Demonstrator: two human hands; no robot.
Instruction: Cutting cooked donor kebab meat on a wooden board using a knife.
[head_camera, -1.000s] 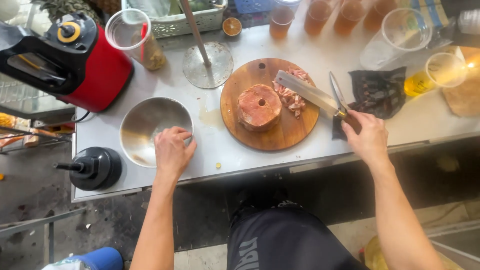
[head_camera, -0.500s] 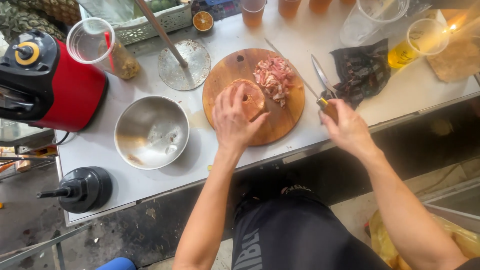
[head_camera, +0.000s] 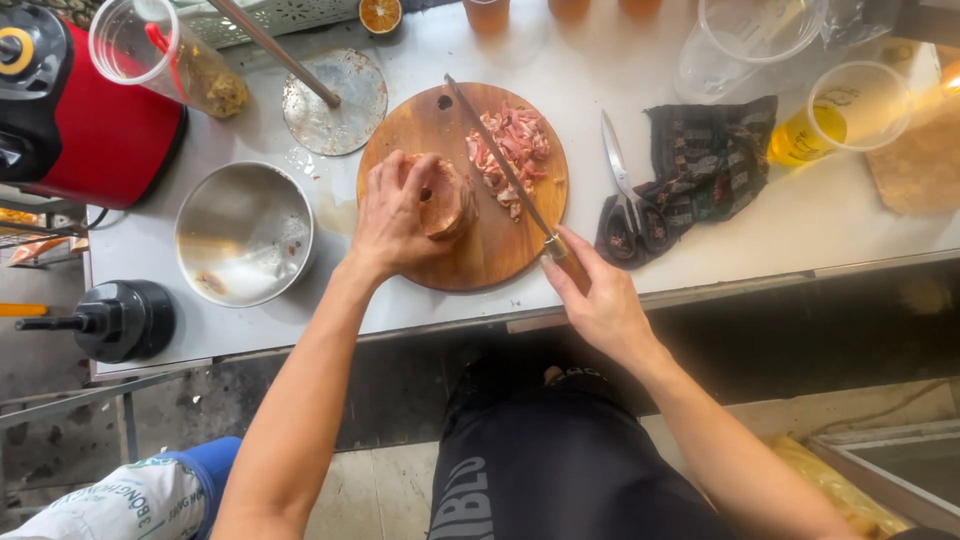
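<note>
While our left hand (head_camera: 395, 215) clamps down on the round pink lump of fruit (head_camera: 445, 195), we see its fingers (head_camera: 405, 175) curled over the top and near side, pinning it so it cannot roll. It sits on the left half of the round wooden cutting board (head_camera: 480, 250), and the chopped pink pieces (head_camera: 510, 150) lie heaped on the far right half, clear of the piece being steadied. Our right hand (head_camera: 600, 300) wraps shut around the wooden handle of the long knife (head_camera: 500, 160); the blade slants across the board between lump and pile, its tip near the far rim. Just left of the board a steel bowl (head_camera: 245, 235) waits on the tabletop (head_camera: 800, 230), close enough to take the cuttings, we would judge. Scissors (head_camera: 625, 195) rest on a dark cloth (head_camera: 715, 165) to the right, out of the blade's way. A red blender base (head_camera: 100, 130) stands far left.
</note>
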